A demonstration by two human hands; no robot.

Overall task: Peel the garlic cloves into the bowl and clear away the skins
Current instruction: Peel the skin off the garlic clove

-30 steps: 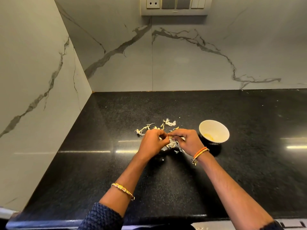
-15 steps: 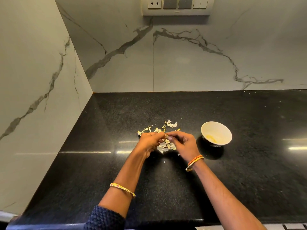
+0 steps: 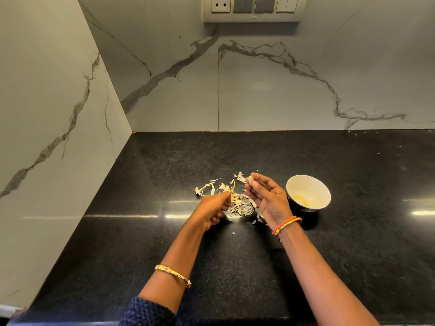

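A heap of pale garlic skins lies on the black counter. My right hand is turned palm up just right of the heap and pinches a small pale garlic clove at its fingertips. My left hand sits at the heap's left edge with curled fingers pinching a strip of skin. A white bowl stands to the right of my right hand, with a yellowish smear inside it.
Marble walls meet at the counter's far left corner. A switch panel is on the back wall above. Small skin crumbs lie near my wrists. Bare counter stretches right and toward me.
My hands were together over the heap; they have pulled apart. The right hand has turned palm up with the clove, and the left has drawn back with a bit of skin.
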